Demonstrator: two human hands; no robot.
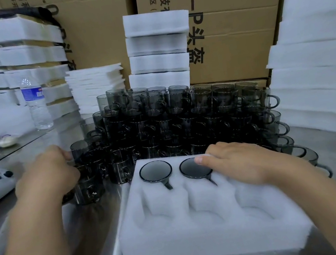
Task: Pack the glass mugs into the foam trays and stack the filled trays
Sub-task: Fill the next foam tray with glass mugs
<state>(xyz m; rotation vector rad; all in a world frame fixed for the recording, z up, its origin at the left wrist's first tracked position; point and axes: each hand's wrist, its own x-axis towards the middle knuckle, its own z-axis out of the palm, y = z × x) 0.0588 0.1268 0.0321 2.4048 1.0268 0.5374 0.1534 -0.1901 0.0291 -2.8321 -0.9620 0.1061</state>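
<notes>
A white foam tray (207, 228) lies on the steel table in front of me. Two dark glass mugs sit in its far pockets: one mug (155, 171) at the left and a second mug (193, 169) in the middle. My right hand (233, 161) lies flat over the far right pocket, thumb across the second mug's rim. My left hand (45, 171) reaches into the left edge of a big pile of smoky glass mugs (183, 120), fingers curled around a mug (77, 151) there. The near pockets hold nothing.
Stacks of foam trays stand at the back centre (157, 48), back left (8, 52) and right (317, 60), with thin foam sheets (96, 83) beside them. A water bottle (35, 101) stands at the left. Cardboard boxes (232, 14) form the back wall.
</notes>
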